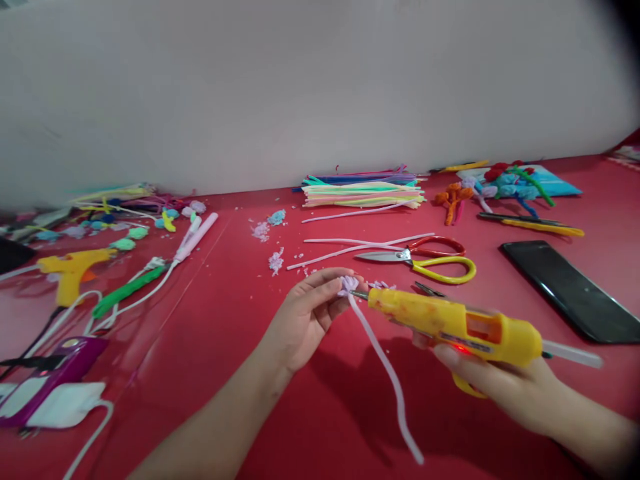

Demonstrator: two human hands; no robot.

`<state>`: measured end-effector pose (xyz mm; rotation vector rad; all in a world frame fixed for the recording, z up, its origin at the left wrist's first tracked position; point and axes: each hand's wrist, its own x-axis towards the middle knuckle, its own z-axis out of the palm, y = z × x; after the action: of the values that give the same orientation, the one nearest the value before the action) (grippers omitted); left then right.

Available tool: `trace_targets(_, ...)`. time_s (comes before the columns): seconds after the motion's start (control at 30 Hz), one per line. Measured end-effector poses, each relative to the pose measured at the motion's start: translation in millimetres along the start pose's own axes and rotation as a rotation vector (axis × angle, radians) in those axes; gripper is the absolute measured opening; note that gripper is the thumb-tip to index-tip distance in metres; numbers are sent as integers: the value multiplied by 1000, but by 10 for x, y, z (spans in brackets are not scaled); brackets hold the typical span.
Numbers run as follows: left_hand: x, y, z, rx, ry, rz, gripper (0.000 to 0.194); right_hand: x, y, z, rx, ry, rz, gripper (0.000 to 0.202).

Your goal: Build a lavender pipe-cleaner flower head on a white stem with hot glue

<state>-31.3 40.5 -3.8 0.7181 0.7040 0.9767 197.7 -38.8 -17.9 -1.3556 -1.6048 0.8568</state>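
My left hand pinches a small lilac pipe-cleaner flower between its fingertips. A long lilac stem hangs from the flower, curving down to the right. My right hand is wrapped round the handle of a yellow glue gun, which has a small red light lit and a clear glue stick at its back. The gun's metal nozzle points left and meets the flower's right side; whether glue is coming out cannot be seen.
Scissors, lilac pipe cleaners and a pipe-cleaner bundle lie beyond my hands. A phone rests at right. At left are another glue gun, cables and a purple power strip on the red table.
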Motion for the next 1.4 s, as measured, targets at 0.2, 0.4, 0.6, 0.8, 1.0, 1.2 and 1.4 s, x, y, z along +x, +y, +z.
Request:
trace_targets(0.2, -17, 18, 13, -21, -1, -29, 9, -29, 54, 19, 6, 113, 48, 28)
trace_targets(0.4, -3, 5, 10, -47, 59, -38, 10, -112, 253, -56, 25, 8, 128, 26)
trace_targets(0.6, 1, 1, 11, -57, 46, -34, 9, -80, 161, -21, 40, 36, 110, 22)
trace_targets(0.8, -6, 1, 16, -60, 18, -33, 9, -20, 33, 22, 31, 47, 69, 23)
trace_targets(1.0, -9, 3, 30, -59, 50, -43, 8, -23, 69, 20, 78, 19, 65, 22)
trace_targets(1.2, -10, 2, 40, -53, 87, -44, 8, 52, -94, 10, 100, -114, 76, 26)
trace_targets(1.4, -2, -13, 20, -72, 54, -41, 8, 36, -264, 83, 225, -28, 303, 40)
